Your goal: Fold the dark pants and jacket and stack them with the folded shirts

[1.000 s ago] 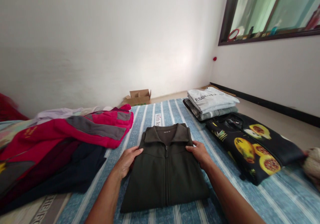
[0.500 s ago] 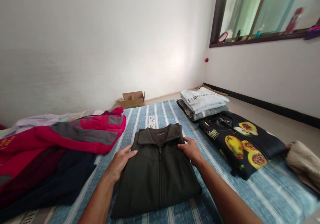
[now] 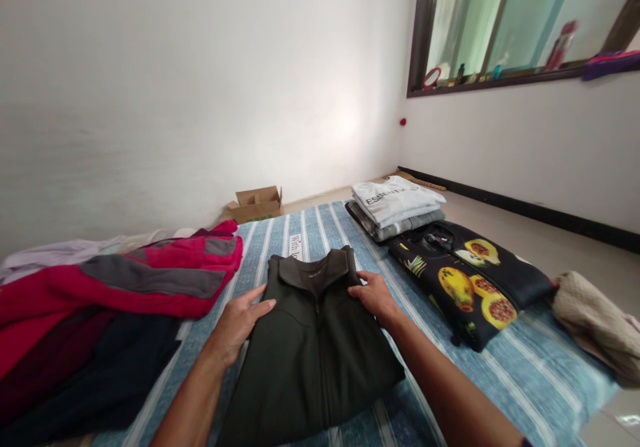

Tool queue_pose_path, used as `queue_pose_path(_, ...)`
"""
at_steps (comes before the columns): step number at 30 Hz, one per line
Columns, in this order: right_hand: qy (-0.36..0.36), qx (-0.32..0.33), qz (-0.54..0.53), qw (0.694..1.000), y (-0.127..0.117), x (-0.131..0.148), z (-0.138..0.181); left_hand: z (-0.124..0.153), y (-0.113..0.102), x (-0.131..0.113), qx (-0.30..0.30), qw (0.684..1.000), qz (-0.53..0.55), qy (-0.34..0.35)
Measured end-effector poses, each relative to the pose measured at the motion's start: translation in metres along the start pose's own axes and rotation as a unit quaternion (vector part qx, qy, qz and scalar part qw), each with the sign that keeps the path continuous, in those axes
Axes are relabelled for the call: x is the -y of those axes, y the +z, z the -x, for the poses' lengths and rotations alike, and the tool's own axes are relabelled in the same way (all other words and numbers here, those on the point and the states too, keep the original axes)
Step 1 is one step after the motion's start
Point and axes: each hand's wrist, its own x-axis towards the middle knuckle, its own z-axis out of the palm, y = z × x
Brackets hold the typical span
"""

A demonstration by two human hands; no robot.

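A folded dark jacket with a collar and a front zip lies in front of me on the striped blue bed sheet, collar pointing away. My left hand grips its left edge below the shoulder, thumb on top and the other fingers partly hidden at the side. On the opposite edge, near the collar, my right hand holds the cloth the same way. The jacket's near end runs towards the bottom of the view.
At left lies a loose heap with a red and grey jacket and dark navy cloth. To the right are a folded black fruit-print garment, stacked folded shirts and beige cloth. A cardboard box stands beyond the bed.
The view has shifted slightly to the right. Near the collar the jacket has bent a little between my hands, which keep their hold on both edges.
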Motion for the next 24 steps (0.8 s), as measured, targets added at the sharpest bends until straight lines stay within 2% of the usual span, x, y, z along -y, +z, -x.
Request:
queue_pose_path(5,-0.002,0.028,-0.023,0.999,-0.024,0.014,0.007,0.016,0.020,-0.010,0.053,0.998,0.035,0.009)
queue_pose_path(10,-0.028,0.058,-0.066,0.996,-0.072,0.034,0.016,0.033,0.056,-0.024,0.073,0.995,0.062,0.027)
queue_pose_path(14,-0.037,0.051,-0.052,0.997,-0.126,0.051,0.017,0.041,0.099,-0.034,0.100,0.989,0.090,0.057)
queue_pose_path(19,-0.005,0.035,-0.020,0.999,-0.199,0.074,0.014,0.044,0.166,-0.047,0.154,0.975,0.111,0.117)
queue_pose_path(24,0.036,0.007,0.018,0.999,-0.266,0.098,0.011,0.047,0.232,-0.062,0.157,0.968,0.132,0.145)
